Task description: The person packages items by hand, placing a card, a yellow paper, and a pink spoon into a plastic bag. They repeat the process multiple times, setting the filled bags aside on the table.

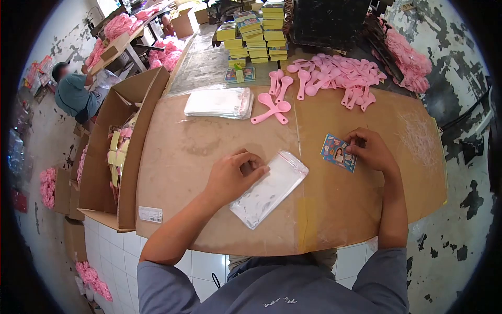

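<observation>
While left hand (235, 175) rests on the brown cardboard-topped table (334, 209), its fingers (251, 162) curl together, pinching the clear plastic zip bag (269, 191) at its top edge; right hand (372, 152) fingers clamp the small printed picture card (337, 153), flat on the table just right of the bag; pink plastic spoons (334, 73) heaped well beyond.

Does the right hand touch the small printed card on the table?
Touching. The head view shows the right hand with its fingertips on the printed card.
</observation>
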Motion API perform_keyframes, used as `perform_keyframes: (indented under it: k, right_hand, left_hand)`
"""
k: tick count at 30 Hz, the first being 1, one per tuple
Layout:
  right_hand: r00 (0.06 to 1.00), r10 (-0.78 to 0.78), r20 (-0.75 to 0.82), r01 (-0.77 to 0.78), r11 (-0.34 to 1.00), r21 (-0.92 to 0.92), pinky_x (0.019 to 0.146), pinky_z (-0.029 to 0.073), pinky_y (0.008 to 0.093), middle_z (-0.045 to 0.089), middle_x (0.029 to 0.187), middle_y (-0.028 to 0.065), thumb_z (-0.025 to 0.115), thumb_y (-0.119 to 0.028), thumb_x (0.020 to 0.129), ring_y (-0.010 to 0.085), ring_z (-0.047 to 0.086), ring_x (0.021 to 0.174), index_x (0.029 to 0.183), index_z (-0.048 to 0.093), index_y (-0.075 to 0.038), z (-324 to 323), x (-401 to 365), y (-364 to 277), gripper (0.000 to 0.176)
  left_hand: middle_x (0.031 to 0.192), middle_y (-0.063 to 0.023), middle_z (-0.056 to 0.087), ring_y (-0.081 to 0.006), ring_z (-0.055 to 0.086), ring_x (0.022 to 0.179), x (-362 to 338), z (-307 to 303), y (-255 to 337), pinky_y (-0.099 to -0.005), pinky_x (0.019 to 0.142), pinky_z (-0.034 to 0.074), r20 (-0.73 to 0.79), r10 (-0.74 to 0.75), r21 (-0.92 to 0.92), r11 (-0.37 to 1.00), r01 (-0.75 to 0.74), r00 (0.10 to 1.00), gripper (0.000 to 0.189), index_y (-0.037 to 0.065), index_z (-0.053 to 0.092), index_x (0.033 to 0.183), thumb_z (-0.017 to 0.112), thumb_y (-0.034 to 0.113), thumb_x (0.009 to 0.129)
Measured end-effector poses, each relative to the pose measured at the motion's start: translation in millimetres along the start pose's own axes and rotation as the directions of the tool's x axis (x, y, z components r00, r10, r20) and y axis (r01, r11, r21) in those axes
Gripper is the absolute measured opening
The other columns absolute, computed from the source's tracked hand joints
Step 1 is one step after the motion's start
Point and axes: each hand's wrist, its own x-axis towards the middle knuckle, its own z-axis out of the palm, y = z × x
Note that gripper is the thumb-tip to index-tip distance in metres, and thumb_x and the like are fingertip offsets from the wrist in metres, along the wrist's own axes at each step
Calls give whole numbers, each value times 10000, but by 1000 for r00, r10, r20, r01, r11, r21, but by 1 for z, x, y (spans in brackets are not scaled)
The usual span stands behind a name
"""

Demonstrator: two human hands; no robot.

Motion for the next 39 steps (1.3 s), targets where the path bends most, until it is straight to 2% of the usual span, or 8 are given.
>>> perform_keyframes:
  k: [2,14,17,23,32,35,38,39]
  right_hand:
    - [999,-55,-3,54,998,-34,753,481,295,624,903,31,777,-29,841,122,583,832,1047,723,-5,0,1,5,215]
    - [978,-202,-48,190,963,-192,789,486,361,616,956,104,665,-33,934,224,606,862,1017,649,10,0,0,0,95]
    - [972,-230,-47,213,950,-227,800,493,369,600,959,116,635,-24,951,245,620,878,1011,631,10,0,2,6,69]
    - [951,-302,-63,277,925,-258,802,498,375,620,952,136,625,-12,952,261,632,875,1030,628,8,3,1,2,81]
    - [985,-127,-118,108,982,-157,812,506,383,675,966,152,625,-35,934,265,662,911,1026,625,0,0,-4,-15,98]
    - [889,-435,-142,322,814,-484,874,508,389,693,1049,137,632,-46,906,263,660,976,1015,629,-9,-1,0,-6,115]
    - [945,-309,-106,316,947,56,987,474,411,699,1149,105,628,-27,866,272,642,1079,1020,634,-21,16,-6,-19,154]
    - [926,-376,-35,377,922,87,1003,467,413,699,1164,97,627,-21,860,276,639,1096,1025,636,-26,24,-8,-24,165]
  left_hand:
    - [841,-34,665,-153,627,658,-2,5,6,-299,629,506,-73,86,32,996,-84,994,194,60,763,940,837,205,834]
    - [825,-43,720,-80,567,633,-4,13,-3,-267,598,480,-69,-24,-152,988,13,997,162,30,748,1007,778,124,878]
    - [873,-88,723,-189,670,678,-5,9,2,-326,654,536,-44,-25,-123,992,19,999,173,24,724,1023,743,115,878]
    - [918,-90,704,-217,685,727,-5,7,8,-341,663,545,-83,75,-22,997,-77,994,161,14,672,984,726,87,851]
    - [1014,-100,696,-219,687,881,-3,9,0,-319,841,534,-55,265,-247,931,-271,963,190,37,651,948,728,-15,782]
    - [969,-97,718,-183,690,872,-5,12,0,-310,815,539,-23,172,-295,940,-171,985,191,25,655,984,741,3,815]
    - [925,-91,731,-135,686,856,-6,13,6,-288,775,538,4,41,-278,960,-39,999,208,10,671,1039,760,39,853]
    - [925,-87,733,-127,684,854,-6,12,7,-282,767,538,21,26,-279,960,-19,999,216,6,674,1059,761,50,866]
